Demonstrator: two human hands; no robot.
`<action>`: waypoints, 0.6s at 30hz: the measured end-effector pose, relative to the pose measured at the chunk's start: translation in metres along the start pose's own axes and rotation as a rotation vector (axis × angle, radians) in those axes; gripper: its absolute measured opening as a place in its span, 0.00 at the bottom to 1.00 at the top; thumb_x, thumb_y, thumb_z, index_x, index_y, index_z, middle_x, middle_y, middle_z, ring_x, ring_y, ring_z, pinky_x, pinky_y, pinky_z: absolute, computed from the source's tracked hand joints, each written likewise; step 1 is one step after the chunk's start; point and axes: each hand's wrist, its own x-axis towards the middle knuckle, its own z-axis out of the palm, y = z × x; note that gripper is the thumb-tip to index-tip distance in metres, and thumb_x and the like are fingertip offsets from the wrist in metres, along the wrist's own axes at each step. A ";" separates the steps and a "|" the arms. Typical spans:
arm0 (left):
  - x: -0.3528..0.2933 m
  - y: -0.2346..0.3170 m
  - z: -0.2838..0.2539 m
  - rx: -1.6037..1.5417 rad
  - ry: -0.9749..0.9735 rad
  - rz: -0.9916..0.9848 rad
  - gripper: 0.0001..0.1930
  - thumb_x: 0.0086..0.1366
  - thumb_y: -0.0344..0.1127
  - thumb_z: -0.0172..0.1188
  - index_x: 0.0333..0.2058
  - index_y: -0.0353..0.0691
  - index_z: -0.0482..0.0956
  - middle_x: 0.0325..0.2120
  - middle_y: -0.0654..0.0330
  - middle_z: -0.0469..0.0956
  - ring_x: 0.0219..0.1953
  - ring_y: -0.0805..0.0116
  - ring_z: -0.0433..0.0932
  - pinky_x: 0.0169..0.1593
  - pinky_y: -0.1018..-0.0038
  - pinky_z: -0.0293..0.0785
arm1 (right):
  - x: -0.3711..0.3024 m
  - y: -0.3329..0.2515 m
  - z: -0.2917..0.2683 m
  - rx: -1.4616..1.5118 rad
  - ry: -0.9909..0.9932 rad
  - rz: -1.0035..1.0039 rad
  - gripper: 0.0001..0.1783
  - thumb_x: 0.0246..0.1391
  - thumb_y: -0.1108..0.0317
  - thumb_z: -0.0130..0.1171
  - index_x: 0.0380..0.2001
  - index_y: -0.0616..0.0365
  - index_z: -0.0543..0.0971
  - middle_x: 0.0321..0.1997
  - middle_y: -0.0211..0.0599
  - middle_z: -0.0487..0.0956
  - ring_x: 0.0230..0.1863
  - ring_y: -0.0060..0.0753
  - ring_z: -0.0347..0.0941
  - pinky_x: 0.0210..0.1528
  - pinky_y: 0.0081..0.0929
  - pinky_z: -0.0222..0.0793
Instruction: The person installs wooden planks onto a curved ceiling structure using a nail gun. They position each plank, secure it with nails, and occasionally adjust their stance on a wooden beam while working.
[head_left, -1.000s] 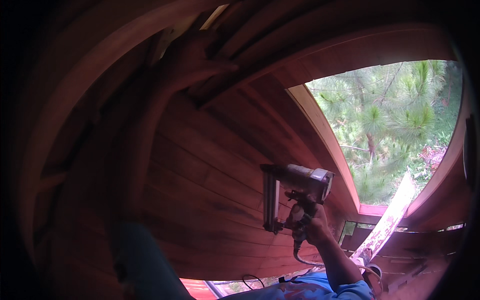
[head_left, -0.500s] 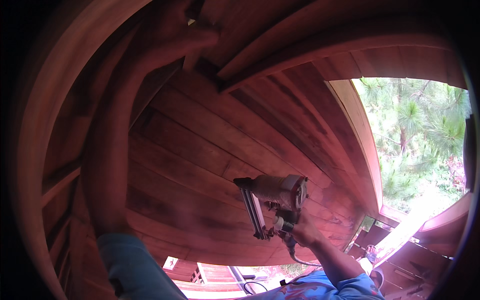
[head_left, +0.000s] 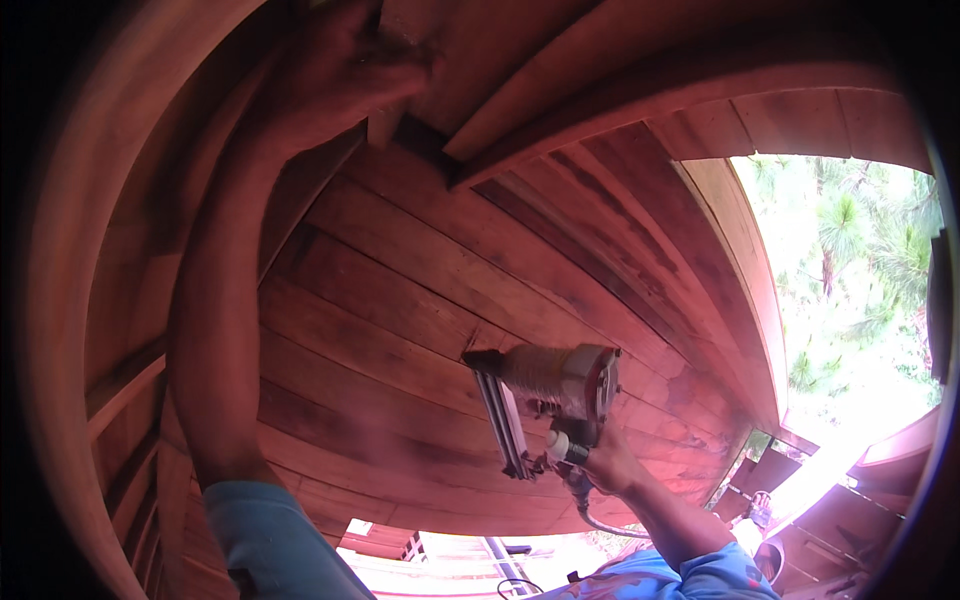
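Left of the wooden window frame [head_left: 750, 255], the right hand [head_left: 608, 463] is gripping 1 pneumatic nail gun [head_left: 550, 375] with a cylindrical body; its straight metal magazine [head_left: 503, 422] is hiding its contents. Farther left and above that frame, the left hand [head_left: 335, 95] is reaching beside grained boards [head_left: 480, 65]; whether its fingers are closing on anything, I cannot tell.

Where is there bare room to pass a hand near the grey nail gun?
The reddish wooden wall shows bare between the left forearm and the nail gun, and between the gun and the curved wooden beam. It looks crowded where the right hand holds the gun beside the grey hose, and upper left, where the left hand is among brown boards.
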 end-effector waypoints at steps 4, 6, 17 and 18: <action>0.003 -0.008 0.003 -0.146 -0.016 0.149 0.24 0.54 0.13 0.58 0.49 0.36 0.71 0.35 0.59 0.77 0.34 0.68 0.80 0.35 0.69 0.79 | 0.026 -0.010 0.019 0.290 0.028 -0.041 0.22 0.57 0.50 0.67 0.38 0.59 0.77 0.24 0.28 0.76 0.22 0.18 0.70 0.23 0.19 0.62; 0.011 -0.029 -0.004 -0.167 -0.055 0.282 0.24 0.53 0.13 0.58 0.49 0.36 0.72 0.35 0.59 0.77 0.33 0.69 0.80 0.36 0.71 0.78 | 0.043 -0.010 0.037 0.408 0.019 -0.177 0.20 0.59 0.53 0.66 0.40 0.59 0.77 0.25 0.29 0.76 0.21 0.18 0.70 0.22 0.20 0.62; 0.013 -0.010 -0.013 0.138 -0.138 0.205 0.17 0.58 0.22 0.61 0.48 0.39 0.75 0.30 0.61 0.80 0.31 0.69 0.81 0.34 0.75 0.77 | 0.101 -0.040 0.107 0.870 -0.089 -0.502 0.16 0.62 0.55 0.59 0.35 0.58 0.72 0.26 0.34 0.73 0.23 0.26 0.69 0.24 0.23 0.63; 0.014 -0.009 -0.014 0.163 -0.113 0.165 0.17 0.59 0.24 0.62 0.48 0.39 0.76 0.32 0.61 0.80 0.34 0.70 0.81 0.36 0.74 0.77 | 0.103 -0.043 0.112 0.942 -0.101 -0.487 0.16 0.62 0.55 0.59 0.35 0.58 0.72 0.26 0.34 0.73 0.23 0.27 0.69 0.24 0.23 0.63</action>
